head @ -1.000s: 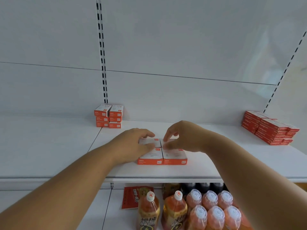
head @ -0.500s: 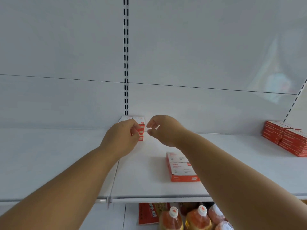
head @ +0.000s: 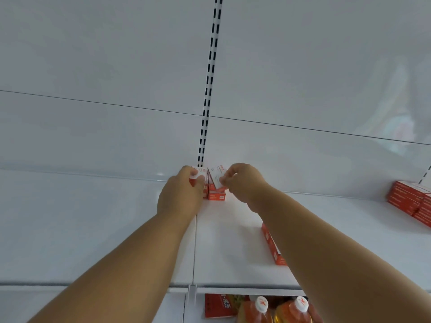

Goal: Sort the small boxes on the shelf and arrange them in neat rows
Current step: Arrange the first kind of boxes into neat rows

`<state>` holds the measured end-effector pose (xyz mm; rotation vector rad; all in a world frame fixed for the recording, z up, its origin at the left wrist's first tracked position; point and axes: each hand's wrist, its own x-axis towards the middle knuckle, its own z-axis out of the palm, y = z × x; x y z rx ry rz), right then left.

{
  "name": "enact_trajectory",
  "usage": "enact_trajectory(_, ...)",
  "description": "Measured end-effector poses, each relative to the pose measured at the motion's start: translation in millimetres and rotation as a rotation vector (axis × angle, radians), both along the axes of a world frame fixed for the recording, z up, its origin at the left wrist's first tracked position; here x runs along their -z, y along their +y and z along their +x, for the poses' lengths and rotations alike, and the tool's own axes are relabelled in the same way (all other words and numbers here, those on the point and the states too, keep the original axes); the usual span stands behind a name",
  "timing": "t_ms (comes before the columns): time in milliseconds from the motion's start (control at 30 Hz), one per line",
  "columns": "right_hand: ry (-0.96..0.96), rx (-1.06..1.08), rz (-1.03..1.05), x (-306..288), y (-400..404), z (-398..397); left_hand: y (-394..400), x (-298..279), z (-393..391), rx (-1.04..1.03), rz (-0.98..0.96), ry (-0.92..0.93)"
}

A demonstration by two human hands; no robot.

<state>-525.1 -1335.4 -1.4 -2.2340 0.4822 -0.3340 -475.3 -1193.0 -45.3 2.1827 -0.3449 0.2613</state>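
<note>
Both hands up at the small stack at the back of the shelf (head: pixel 221 257), right under the slotted upright (head: pixel 208 99). Left hand (head: pixel 180 197) grips a white/red box (head: pixel 198 176) off the left column top — fingers curled round it, thumb side hidden. Right hand (head: pixel 242 183) pinches a second box (head: pixel 217 177) at its right edge; that box sits tilted, looks lifted off the right column, not flat. Remaining stack boxes (head: pixel 217 195) sit underneath, touching each other.

Step in hand, as judged: picking the top boxes off the back stack to bring fwd and join the front group (head: pixel 272 245), which lies near the shelf front, mostly under the right forearm. Next move prob needs both boxes lifted clear w/o dragging the lower ones, then set down flush beside the front ones, labels same way.

Hard to make out — how many layers left in the back stack (left hand covers the left column), count of the front group (only its left edge shows), print on the boxes too small. Red stack far right (head: pixel 410 199) cut by frame edge. Bottles (head: pixel 277 310) and a red pack (head: pixel 219 305) on the lower shelf, partly cropped
</note>
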Motion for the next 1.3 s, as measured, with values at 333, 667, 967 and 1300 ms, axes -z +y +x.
enact_trajectory(333, -0.133, 0.010, 0.307, -8.8, -9.9, -24.6, 4.3, -12.2, -8.8, 0.057, -0.355, 0.004)
enact_trajectory(667, -0.278, -0.031, 0.409, -6.8, -61.8, -86.8, -19.4, -18.5, -40.9, 0.396, -0.654, 0.364)
enact_trajectory(967, -0.165, 0.054, 0.286, -3.0, -138.7, -116.2, -85.2, -33.2, -69.2, 0.410, -0.496, 0.365)
enact_trajectory(1300, 0.092, -0.029, 0.036, 34.7, -166.4, -105.8, -109.5, -5.5, -65.7, 0.244, 0.109, 0.238)
